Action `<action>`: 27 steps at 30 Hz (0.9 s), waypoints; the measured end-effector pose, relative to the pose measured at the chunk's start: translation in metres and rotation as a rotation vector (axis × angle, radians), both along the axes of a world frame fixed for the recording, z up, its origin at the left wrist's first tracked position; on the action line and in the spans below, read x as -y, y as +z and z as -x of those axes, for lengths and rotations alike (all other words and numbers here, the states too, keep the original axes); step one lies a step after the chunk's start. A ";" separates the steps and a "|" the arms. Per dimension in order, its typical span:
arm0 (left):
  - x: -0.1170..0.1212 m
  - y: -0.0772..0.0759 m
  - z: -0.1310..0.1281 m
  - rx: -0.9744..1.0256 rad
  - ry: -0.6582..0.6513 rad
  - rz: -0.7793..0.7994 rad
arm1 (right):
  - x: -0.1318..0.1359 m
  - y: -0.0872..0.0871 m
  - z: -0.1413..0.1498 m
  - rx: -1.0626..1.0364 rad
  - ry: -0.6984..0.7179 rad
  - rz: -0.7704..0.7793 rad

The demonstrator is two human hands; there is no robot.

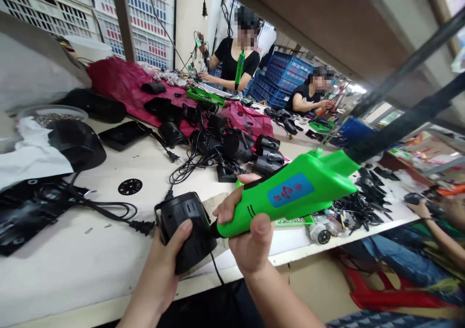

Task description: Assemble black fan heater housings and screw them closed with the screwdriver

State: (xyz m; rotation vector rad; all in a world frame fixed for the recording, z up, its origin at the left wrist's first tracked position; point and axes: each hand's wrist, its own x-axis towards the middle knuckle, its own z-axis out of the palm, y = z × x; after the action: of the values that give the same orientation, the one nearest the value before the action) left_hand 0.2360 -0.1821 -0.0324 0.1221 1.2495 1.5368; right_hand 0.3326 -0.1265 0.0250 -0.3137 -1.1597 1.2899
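Observation:
My left hand (169,255) is closed around a black plastic housing (192,243) with slots in its side, tilted at the table's front edge. A black cord runs from the housing's top, and another thin cord hangs below it. In my right hand (250,236) is a green electric screwdriver (290,192) with a blue label, held at a slant. Its dark nose meets the right side of the housing; the bit's tip is hidden. A round black disc (130,187) with holes lies on the table to the left, near a power plug (142,227).
Black housings and tangled cords (203,148) are heaped mid-table over a dark pink bag (119,88). A tub of screws (54,115) stands at left. Small black parts (366,192) lie at right. Overhead runs a shelf (308,23). Co-workers (232,61) sit across the table and at right.

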 end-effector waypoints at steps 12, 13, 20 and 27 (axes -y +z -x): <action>-0.001 0.005 0.001 0.022 0.004 0.064 | 0.002 0.010 -0.006 0.075 0.184 -0.005; -0.001 0.008 0.001 0.017 -0.004 0.074 | 0.002 0.012 -0.006 0.062 0.196 0.004; -0.001 0.013 -0.003 -0.022 0.011 0.054 | 0.000 0.009 0.007 -0.128 0.089 0.036; -0.001 0.006 -0.004 -0.021 0.026 0.117 | 0.011 0.049 -0.024 -0.044 -0.087 -0.015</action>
State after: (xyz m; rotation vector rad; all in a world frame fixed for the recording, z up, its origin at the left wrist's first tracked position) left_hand 0.2399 -0.1807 -0.0269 0.0459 1.3589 1.4835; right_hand 0.3566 -0.1378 0.0742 -0.3196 -1.1064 1.2059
